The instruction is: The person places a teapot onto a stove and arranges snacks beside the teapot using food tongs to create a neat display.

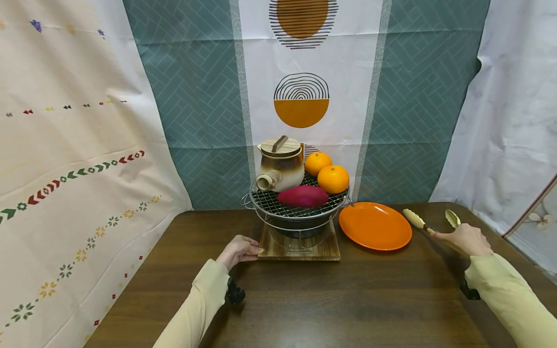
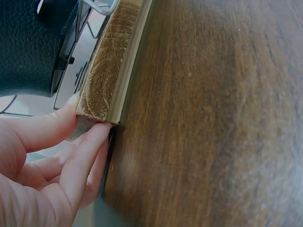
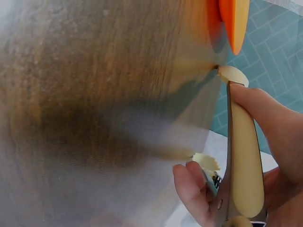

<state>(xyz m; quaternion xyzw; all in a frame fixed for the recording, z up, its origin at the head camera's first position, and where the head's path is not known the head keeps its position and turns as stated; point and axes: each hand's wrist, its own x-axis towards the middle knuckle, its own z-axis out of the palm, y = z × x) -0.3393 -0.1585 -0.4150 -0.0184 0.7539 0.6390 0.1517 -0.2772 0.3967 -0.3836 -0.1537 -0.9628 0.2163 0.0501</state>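
Observation:
My left hand (image 1: 241, 250) pinches the front left corner of a square wooden board (image 1: 319, 253), thumb on top and fingers at its lower edge. On the board stands a round grill stove with a wire rack (image 1: 278, 207). The rack carries a clay teapot (image 1: 285, 169) with a wooden lid, a purple sweet potato (image 1: 303, 196) and two oranges (image 1: 333, 179). At the right, my right hand (image 1: 466, 240) holds a pair of tongs (image 3: 246, 156) with cream handles and tips. The thumb lies along one arm, fingers at the other. The tips (image 1: 414, 218) are spread apart.
An orange plate (image 1: 375, 226) lies between the stove and the tongs. Brown wooden table (image 1: 348, 299) spreads in front. A patterned curtain (image 1: 196, 96) hangs right behind the table, with a pale cloth (image 1: 65, 145) along the left side and a white one at right.

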